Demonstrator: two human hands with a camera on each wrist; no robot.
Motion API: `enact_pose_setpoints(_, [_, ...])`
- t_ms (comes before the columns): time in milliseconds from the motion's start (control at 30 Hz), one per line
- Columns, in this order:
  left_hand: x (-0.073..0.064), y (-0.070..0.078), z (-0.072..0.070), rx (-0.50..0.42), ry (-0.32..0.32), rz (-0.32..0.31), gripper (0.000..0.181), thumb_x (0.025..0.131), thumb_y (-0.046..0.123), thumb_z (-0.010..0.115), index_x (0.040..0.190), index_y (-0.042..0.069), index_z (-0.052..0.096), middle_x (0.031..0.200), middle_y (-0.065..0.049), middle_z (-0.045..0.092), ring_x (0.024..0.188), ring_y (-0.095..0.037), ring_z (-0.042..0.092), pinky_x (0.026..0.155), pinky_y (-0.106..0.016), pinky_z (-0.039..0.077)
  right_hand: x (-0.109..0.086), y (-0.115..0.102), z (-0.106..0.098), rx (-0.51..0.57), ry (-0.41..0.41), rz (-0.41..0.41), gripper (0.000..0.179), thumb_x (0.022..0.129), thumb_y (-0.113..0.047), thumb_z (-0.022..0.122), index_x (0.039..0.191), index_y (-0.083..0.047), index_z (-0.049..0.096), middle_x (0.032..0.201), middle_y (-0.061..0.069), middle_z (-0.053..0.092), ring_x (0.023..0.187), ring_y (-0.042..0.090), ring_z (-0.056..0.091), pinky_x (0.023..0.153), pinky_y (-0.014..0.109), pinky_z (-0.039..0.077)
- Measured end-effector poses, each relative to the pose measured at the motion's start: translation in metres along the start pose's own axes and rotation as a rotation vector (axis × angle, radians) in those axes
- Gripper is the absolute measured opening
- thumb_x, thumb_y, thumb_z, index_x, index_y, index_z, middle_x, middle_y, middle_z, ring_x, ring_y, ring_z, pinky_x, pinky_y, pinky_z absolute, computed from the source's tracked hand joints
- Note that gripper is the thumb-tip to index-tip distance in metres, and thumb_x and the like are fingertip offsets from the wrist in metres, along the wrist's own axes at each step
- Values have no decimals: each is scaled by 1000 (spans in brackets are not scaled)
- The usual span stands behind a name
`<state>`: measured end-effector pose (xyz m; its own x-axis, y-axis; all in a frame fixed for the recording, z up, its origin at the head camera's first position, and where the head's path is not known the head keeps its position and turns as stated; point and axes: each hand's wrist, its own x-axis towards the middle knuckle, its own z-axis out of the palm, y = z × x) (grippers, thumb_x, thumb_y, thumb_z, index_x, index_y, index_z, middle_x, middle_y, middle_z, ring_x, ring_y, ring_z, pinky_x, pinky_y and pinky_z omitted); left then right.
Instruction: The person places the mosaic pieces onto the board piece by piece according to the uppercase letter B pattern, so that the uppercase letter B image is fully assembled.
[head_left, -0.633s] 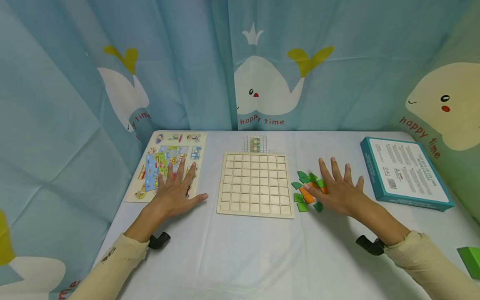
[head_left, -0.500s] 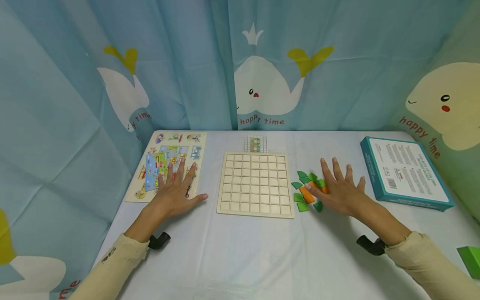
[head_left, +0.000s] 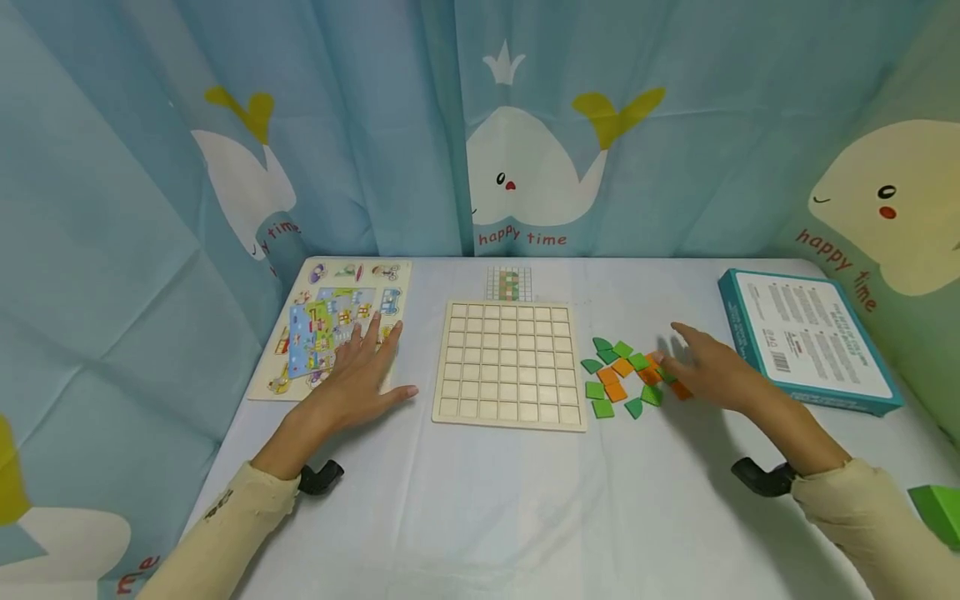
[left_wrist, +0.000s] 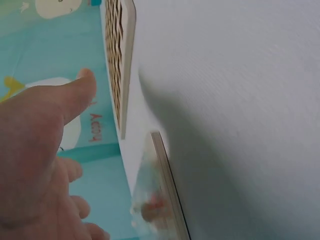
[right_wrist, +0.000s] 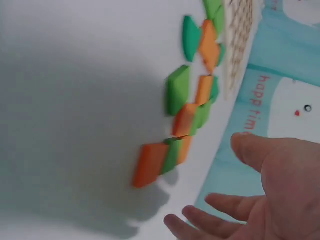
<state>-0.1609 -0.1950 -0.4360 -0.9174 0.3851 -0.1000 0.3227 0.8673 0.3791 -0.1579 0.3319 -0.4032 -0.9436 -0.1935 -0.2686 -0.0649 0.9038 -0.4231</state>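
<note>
My left hand (head_left: 352, 390) hovers over the corner of a wooden picture puzzle board (head_left: 264, 390), thumb out to the side and nothing in its grasp. Over the right end of a scatter of flat green and orange tiles is my right hand (head_left: 711, 372). Its thumb overlaps the orange ones in the head view, while the right wrist view shows loosely extended, bare fingers (right_wrist: 220, 227) above the nearest orange tile (right_wrist: 150, 164). Between the hands lies a square wooden grid board (head_left: 510, 363) with bare cells. Some tiles are quarter-round, others square or slanted.
Behind the grid board lies a small pattern card (head_left: 508, 284) printed with a grid. Blue picture cards (head_left: 306, 337) rest on the puzzle board. A teal box (head_left: 817, 337) stands at the right, and a green block (head_left: 937, 515) near the right edge. Whale-print curtains (head_left: 390, 133) enclose the table.
My right hand has shifted rightward and its spread fingers have drawn in, uncovering more tiles. The left hand's fingers have moved slightly right. The head view has tilted a little.
</note>
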Motion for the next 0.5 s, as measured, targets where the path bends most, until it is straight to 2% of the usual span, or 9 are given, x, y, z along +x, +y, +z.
enact_pose_setpoints(100, [4, 5, 0, -42, -16, 36, 99, 101, 57, 64, 172, 17, 8, 176, -21, -8, 160, -52, -4, 125, -74, 8, 3, 7, 2, -3, 35, -14, 68, 110, -35, 56, 150, 17, 38, 145, 46, 41, 131, 61, 43, 104, 75, 42])
enact_pose_setpoints(167, [7, 10, 1, -69, -32, 50, 97, 102, 55, 64, 172, 16, 9, 177, -20, -8, 161, -49, -4, 127, -70, 8, 6, 11, 5, -6, 51, -7, 61, 109, -32, 59, 142, 16, 45, 136, 43, 48, 120, 55, 49, 97, 69, 48])
enact_pose_setpoints(267, [12, 15, 4, -87, -60, 75, 93, 104, 53, 62, 172, 15, 10, 177, -18, -7, 162, -46, -4, 129, -64, 7, 11, 15, 10, -1, 63, 7, 54, 107, -30, 61, 134, 15, 49, 126, 39, 52, 109, 48, 52, 87, 61, 51])
enact_pose_setpoints(500, [24, 22, 17, -92, -133, 119, 77, 111, 43, 51, 171, 15, 12, 177, -16, -6, 162, -45, -2, 129, -63, 14, 19, 18, 15, 0, 50, 21, 43, 105, -24, 63, 127, 12, 53, 119, 36, 54, 101, 42, 52, 79, 47, 50])
